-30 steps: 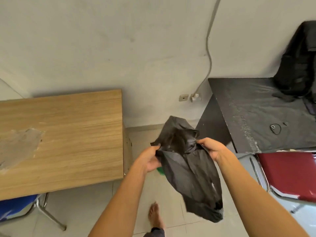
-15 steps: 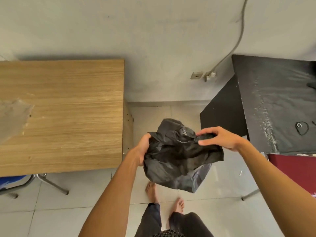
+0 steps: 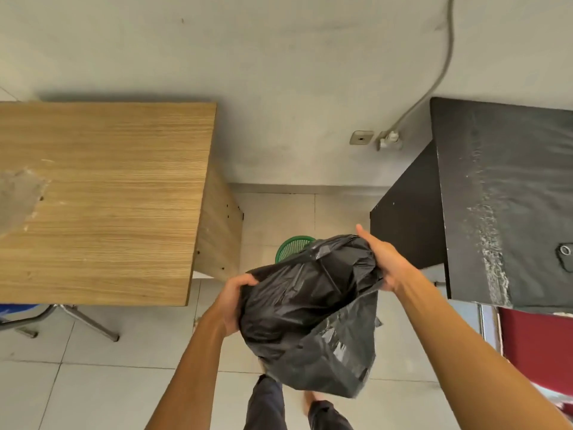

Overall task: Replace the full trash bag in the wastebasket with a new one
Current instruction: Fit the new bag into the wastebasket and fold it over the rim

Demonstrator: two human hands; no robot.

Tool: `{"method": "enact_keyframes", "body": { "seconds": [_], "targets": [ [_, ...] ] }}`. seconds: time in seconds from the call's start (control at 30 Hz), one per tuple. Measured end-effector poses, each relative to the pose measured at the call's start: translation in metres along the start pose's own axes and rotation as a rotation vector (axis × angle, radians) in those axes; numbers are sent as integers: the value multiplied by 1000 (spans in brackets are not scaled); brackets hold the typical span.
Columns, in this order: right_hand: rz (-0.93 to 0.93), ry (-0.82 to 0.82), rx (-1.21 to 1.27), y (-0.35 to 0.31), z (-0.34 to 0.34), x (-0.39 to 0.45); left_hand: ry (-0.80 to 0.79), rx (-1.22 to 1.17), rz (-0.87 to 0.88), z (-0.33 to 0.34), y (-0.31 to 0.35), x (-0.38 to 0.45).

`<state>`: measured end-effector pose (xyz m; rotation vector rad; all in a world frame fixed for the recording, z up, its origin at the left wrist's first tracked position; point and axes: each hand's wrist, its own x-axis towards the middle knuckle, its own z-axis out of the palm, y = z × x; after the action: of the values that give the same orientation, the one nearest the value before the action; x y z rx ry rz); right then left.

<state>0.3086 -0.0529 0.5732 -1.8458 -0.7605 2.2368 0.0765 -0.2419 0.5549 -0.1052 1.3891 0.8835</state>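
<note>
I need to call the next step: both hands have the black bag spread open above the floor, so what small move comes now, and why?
Probably lower the black bag forward over the green wastebasket. The left hand and right hand hold its mouth apart, and the basket's rim shows just beyond the bag, between the wooden desk and the black desk, apparently unlined.

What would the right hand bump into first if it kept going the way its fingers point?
Probably the dark side panel of the black desk: the right hand, holding the black plastic trash bag, points up-left toward it, though depth is unclear.
</note>
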Motion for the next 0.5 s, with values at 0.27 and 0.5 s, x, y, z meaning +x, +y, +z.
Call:
{"method": "enact_keyframes", "body": {
  "seconds": [0.27,0.5],
  "targets": [
    [2,-185,26,-11,5,6,549,265,586,32,-19,-32],
    [-29,-284,-218,-23,19,7,426,645,480,95,-33,36]
  ]
}}
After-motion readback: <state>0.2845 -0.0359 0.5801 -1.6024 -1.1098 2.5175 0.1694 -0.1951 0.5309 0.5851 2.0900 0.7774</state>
